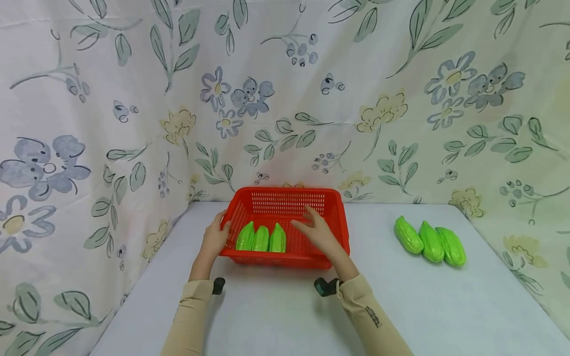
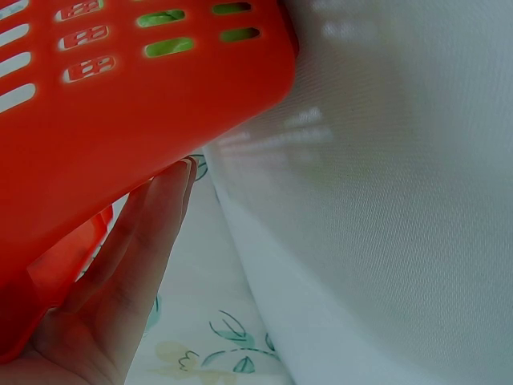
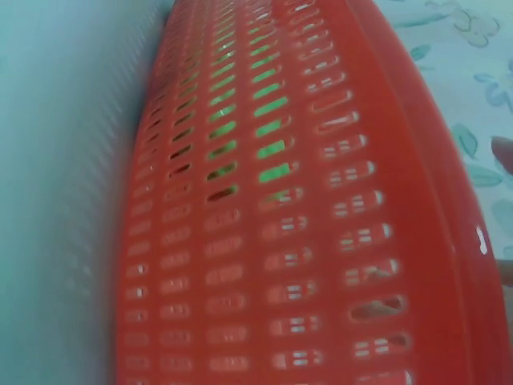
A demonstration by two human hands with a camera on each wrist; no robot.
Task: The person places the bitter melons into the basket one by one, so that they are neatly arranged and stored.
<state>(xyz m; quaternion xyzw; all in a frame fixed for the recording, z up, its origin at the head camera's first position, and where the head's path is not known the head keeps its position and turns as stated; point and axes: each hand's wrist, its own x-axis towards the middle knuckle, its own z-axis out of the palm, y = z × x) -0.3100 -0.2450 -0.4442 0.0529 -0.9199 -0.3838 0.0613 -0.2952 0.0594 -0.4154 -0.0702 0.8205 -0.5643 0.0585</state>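
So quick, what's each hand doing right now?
Left hand: holding the red basket by its left side.
Right hand: open, over the basket, holding nothing.

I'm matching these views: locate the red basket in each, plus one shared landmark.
Head: red basket, just below centre.
Left wrist: red basket, upper left.
Right wrist: red basket, top to bottom through the middle.
Shared landmark: floral cloth, behind it in head, lower middle in left wrist, upper right in right wrist.

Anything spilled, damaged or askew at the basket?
Nothing stands out: three green gourds sit side by side in the red basket; three more lie together on the table. No spill or damage shows.
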